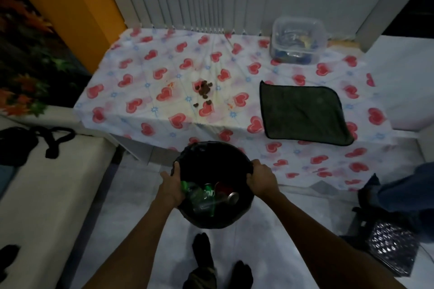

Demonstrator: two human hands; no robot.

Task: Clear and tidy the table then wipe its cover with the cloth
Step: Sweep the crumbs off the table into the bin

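A black bin (212, 155) lined with a dark bag is held just below the table's front edge. My left hand (170, 185) grips its left rim and my right hand (260, 179) grips its right rim. Inside lie a green plastic bottle (202, 199) and two cans (231, 196). The table cover (141, 73) is white with red hearts. A small heap of brown crumbs (203, 89) lies near its middle. A dark green cloth (303, 114) lies flat on the right part, hanging slightly over the front edge.
A clear plastic container (297, 41) with small items stands at the table's back right. White seating flanks the table, with a black strap (54, 141) on the left one. A dark stool (375, 223) and shiny bag (392, 244) sit on the floor at right. My feet (204, 251) are below.
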